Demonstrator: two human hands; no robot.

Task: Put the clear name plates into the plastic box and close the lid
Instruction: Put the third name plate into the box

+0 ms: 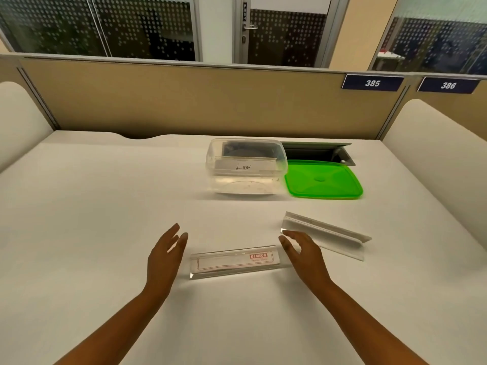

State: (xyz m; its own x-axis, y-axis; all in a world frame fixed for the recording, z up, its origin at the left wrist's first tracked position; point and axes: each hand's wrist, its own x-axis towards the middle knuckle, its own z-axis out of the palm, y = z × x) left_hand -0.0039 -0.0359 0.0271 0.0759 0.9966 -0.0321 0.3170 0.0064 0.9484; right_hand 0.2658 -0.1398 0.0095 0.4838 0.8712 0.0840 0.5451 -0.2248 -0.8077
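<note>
A clear name plate with a red Gemson label (234, 262) lies on the white desk in front of me. My left hand (164, 256) is open just off its left end, and my right hand (303, 252) is open just off its right end; neither touches it. A second clear name plate (326, 234) lies at an angle behind my right hand. The clear plastic box (246, 167) stands open farther back, with a name plate marked in handwriting inside. Its green lid (324, 180) lies flat beside the box on the right.
A dark open cable hatch (316, 152) is sunk into the desk behind the lid. A tan partition (184, 101) with number signs 385 and 386 closes the far edge. Rounded white dividers (434, 148) flank the desk on both sides.
</note>
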